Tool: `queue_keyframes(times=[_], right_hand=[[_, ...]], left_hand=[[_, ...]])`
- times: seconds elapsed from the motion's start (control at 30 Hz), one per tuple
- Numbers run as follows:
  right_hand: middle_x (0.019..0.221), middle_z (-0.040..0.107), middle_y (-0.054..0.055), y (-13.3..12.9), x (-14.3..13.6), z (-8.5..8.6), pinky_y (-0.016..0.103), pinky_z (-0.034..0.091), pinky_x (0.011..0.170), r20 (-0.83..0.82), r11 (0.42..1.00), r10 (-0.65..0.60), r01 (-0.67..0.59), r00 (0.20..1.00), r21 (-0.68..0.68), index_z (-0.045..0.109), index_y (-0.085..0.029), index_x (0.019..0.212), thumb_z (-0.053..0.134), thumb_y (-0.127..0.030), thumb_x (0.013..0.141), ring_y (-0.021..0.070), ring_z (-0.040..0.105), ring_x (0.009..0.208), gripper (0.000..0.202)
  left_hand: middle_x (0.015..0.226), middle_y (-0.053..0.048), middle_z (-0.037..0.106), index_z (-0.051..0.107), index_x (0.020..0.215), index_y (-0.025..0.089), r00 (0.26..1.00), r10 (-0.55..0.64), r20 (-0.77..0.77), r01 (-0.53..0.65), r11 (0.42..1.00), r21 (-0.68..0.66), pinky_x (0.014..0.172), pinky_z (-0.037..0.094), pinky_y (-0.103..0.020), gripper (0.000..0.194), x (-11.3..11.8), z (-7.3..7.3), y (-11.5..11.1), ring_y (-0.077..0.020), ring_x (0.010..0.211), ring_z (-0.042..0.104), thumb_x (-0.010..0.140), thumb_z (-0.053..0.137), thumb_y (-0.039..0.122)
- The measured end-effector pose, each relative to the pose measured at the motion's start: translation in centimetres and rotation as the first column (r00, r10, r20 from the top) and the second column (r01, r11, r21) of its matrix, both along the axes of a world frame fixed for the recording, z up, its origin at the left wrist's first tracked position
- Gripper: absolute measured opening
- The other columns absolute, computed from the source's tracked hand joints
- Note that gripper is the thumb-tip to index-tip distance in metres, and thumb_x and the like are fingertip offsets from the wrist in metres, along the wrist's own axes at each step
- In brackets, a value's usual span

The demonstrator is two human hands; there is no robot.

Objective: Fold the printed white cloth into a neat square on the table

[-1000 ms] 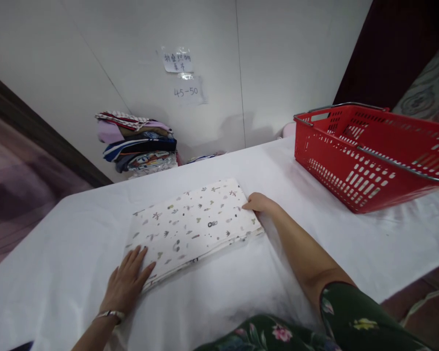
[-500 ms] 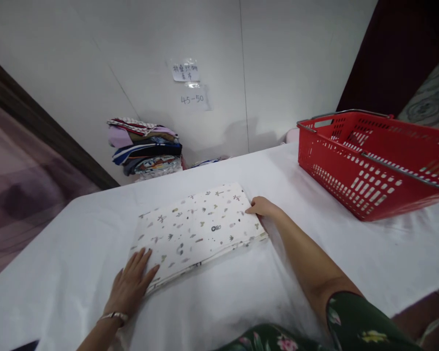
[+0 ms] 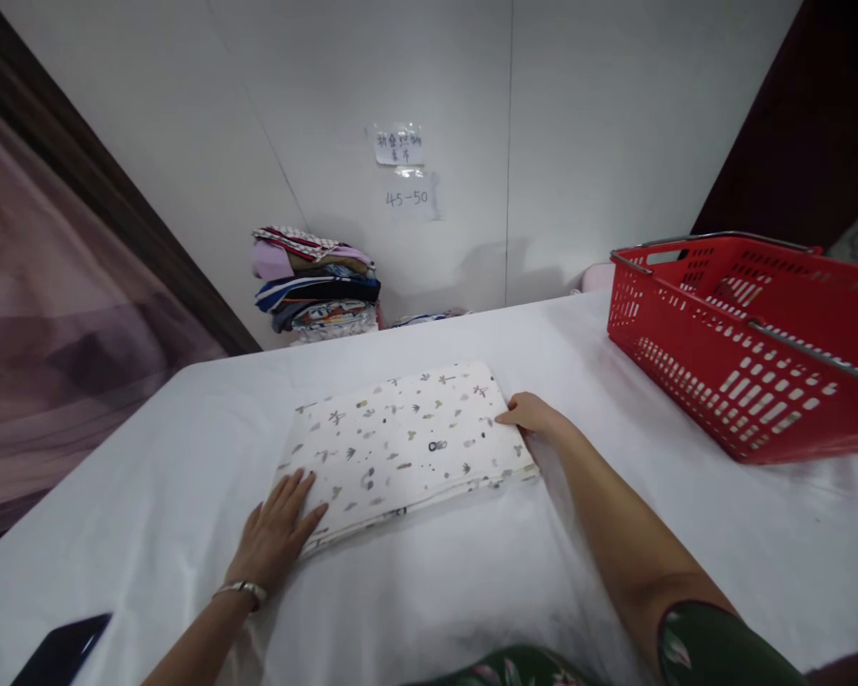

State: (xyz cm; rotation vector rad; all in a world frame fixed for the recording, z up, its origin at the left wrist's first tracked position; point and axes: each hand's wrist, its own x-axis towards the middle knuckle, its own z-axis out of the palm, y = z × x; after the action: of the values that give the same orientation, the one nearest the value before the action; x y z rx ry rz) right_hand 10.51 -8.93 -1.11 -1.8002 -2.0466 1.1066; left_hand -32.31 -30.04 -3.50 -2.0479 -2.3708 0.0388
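- One folded white cloth [image 3: 407, 448] with little pictures lies on the bench [image 3: 164, 476].
- The left grip [image 3: 275, 534] lies flat, fingers spread, on its near left corner.
- The right grip [image 3: 533, 413] touches its right edge; I can't see if it pinches.
- A red basket [image 3: 729, 345] sits off to the right.

A silver-toned bracelet [image 3: 241, 592] is gleaming around the left wrist [image 3: 255, 575], a dark-green floral sleeve [image 3: 719, 648] is covering the upper right arm [image 3: 676, 576], and the matching garment front [image 3: 519, 667] is showing pink!
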Motion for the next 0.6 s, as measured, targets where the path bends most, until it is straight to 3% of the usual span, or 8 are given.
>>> queue_keyframes(times=[0.27,0.6], right_hand=[[0.064,0.062,0.005,-0.29,0.25,-0.29,0.022,0.035,0.046,-0.201,0.992,-0.057,0.033,0.978,-0.121,0.063,-0.012,0.079,0.068,-0.035,0.066,0.0115,0.052,0.052,0.027],[0.051,0.053,0.0,-0.52,0.74,-0.27,0.022,0.03,0.042,-0.3,0.969,-0.101,0.026,0.948,-0.246,0.057,-0.016,0.072,0.071,-0.042,0.064,0.0105,0.046,0.046,0.031]], left_hand=[[0.149,-0.004,0.025,0.027,0.142,0.026,1.0,-0.008,0.001,0.007,0.999,0.049,0.105,0.026,-0.048,0.056,-0.19,-0.47,-0.04,-0.0228,0.138,0.018,0.09,0.029,0.045],[0.149,-0.005,0.025,0.031,0.14,0.024,1.0,-0.024,-0.014,0.023,1.0,-0.013,0.106,0.025,-0.048,0.054,0.27,0.47,-0.12,-0.0229,0.138,0.016,0.09,0.028,0.043]])
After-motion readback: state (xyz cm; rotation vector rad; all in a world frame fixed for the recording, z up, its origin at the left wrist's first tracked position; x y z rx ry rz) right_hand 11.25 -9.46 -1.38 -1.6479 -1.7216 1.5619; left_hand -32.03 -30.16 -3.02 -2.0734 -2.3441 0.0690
